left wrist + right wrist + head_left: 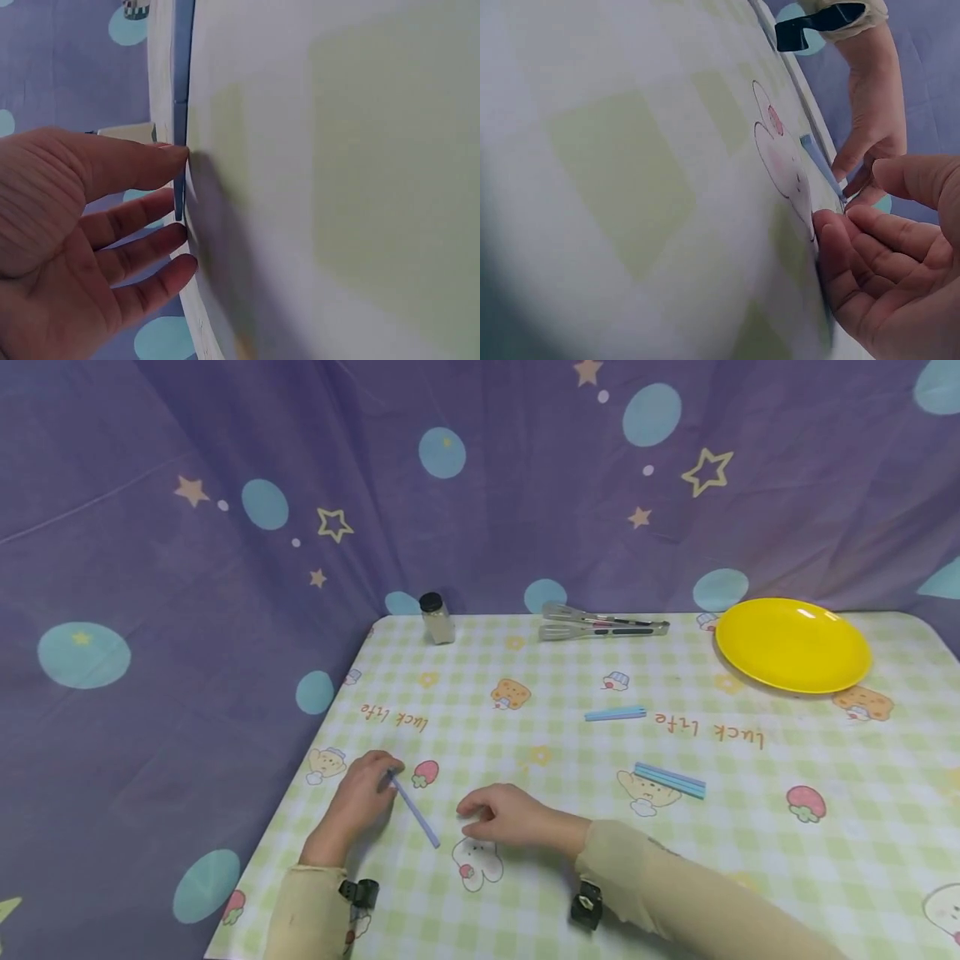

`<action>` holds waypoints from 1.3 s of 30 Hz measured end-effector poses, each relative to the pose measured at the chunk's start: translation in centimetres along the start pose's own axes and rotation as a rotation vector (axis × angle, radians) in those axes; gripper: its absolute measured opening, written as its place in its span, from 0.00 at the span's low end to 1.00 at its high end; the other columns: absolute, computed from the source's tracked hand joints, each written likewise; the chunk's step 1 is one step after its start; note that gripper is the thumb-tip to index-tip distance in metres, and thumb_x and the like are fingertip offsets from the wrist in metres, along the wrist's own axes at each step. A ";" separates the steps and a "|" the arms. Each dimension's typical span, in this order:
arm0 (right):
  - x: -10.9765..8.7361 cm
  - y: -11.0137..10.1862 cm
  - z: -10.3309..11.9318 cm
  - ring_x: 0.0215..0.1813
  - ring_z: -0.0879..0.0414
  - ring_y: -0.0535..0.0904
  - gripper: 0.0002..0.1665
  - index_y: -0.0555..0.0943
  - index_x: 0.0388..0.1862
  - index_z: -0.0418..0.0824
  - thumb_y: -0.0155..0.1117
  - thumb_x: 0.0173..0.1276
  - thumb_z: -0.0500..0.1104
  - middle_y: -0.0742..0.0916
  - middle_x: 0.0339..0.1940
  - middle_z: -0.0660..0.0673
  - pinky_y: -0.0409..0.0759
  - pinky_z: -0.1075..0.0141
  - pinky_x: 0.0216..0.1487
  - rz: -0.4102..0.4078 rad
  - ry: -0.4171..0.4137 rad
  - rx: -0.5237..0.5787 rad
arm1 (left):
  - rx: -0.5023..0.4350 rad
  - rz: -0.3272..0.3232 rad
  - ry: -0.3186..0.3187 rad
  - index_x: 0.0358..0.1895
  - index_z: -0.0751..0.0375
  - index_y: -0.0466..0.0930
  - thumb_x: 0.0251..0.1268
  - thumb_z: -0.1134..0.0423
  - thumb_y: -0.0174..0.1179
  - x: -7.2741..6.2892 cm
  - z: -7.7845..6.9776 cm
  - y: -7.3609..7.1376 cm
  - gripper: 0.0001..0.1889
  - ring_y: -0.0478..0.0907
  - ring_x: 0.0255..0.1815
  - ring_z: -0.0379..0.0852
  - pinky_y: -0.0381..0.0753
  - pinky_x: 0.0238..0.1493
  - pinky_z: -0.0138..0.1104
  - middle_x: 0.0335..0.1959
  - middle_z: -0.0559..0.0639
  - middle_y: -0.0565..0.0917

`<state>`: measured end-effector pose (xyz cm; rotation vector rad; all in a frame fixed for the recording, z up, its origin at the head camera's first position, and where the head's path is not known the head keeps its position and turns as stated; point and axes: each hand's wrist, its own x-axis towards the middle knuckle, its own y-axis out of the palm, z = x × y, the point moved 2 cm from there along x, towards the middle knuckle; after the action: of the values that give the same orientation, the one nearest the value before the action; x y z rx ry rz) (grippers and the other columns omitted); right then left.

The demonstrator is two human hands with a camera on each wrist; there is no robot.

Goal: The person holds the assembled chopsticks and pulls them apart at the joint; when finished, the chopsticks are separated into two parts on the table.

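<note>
My left hand (363,795) pinches the far end of a thin blue-violet plastic stick (417,816) that lies slanted at the table's left side. In the left wrist view, the thumb presses on the stick (182,67) near its tapered tip, and the other fingers spread below. To the right of the stick, my right hand (510,814) hovers low over the cloth with loosely bent fingers and nothing in them. The right wrist view shows a gap between thumb and forefinger of the right hand (900,262), with the left hand behind.
Blue and violet sticks lie together in two groups, a farther one (615,714) and a nearer one (670,780). Along the back stand a black-capped jar (438,620), metal tongs (600,628) and a yellow plate (793,645). A checked cloth (555,827) covers the table.
</note>
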<state>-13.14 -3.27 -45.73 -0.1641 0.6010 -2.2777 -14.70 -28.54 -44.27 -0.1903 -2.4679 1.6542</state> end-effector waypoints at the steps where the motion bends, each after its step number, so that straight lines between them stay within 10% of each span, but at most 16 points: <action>1: 0.1 0.0 0.0 0.38 0.64 0.81 0.15 0.84 0.50 0.38 0.68 0.65 0.41 0.87 0.47 0.47 0.77 0.70 0.44 -0.005 -0.001 -0.002 | 0.002 -0.002 -0.008 0.44 0.64 0.83 0.51 0.76 0.67 0.0 0.0 0.0 0.15 0.73 0.56 0.64 0.69 0.60 0.54 0.51 0.62 0.78; 13: 0.4 0.8 0.3 0.25 0.67 0.71 0.09 0.83 0.33 0.41 0.75 0.57 0.42 0.79 0.20 0.60 0.73 0.71 0.35 -0.106 0.015 -0.173 | 0.055 -0.023 -0.059 0.37 0.59 0.84 0.50 0.69 0.73 -0.1 -1.4 0.8 0.11 0.74 0.51 0.61 0.72 0.53 0.52 0.45 0.58 0.80; 22: 0.6 1.5 0.5 0.24 0.64 0.70 0.10 0.78 0.23 0.48 0.71 0.58 0.40 0.76 0.17 0.59 0.69 0.71 0.28 -0.150 0.092 -0.333 | 0.109 -0.022 -0.073 0.36 0.56 0.84 0.50 0.67 0.73 0.1 -2.5 1.3 0.10 0.76 0.47 0.56 0.74 0.49 0.50 0.42 0.53 0.80; 39: -1.3 -1.6 -0.8 0.28 0.62 0.74 0.06 0.81 0.26 0.45 0.67 0.60 0.35 0.81 0.22 0.56 0.74 0.67 0.34 -0.330 0.065 -0.221 | 0.142 -0.034 -0.023 0.27 0.51 0.81 0.46 0.59 0.76 0.2 -3.3 1.3 0.11 0.74 0.40 0.51 0.71 0.41 0.48 0.34 0.47 0.78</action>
<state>-13.51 -1.14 -45.56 -0.3176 0.9171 -2.5357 -14.19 -24.99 -44.20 -0.1113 -2.3442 1.8174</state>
